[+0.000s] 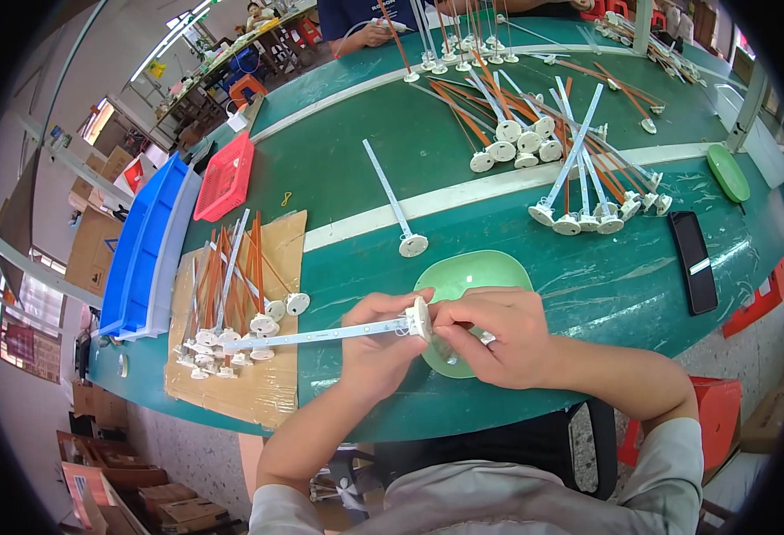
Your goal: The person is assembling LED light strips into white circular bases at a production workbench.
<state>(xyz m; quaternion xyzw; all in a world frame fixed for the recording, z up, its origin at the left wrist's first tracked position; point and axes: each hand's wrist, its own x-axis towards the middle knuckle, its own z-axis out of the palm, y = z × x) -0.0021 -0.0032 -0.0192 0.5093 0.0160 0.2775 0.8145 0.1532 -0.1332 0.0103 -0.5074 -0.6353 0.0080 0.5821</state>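
A person's two hands work on a white strip with a round white base over a green tabletop [365,178].

At the far left, blue trays [147,245] and a red basket [225,178] lie along the tabletop's edge, with a cardboard sheet [258,392] beside them carrying a heap of finished strips [227,312] in white and orange. The left hand [376,343] is curled around the white strip [321,335], which lies level and points left over the cardboard. The right hand [495,334] pinches the strip's round base [420,317] between fingertips, just above a green bowl [472,272]. A single strip [392,201] lies beyond the bowl. Further right lie more piled strips [570,169], a black phone [693,261] and a green lid [728,172].
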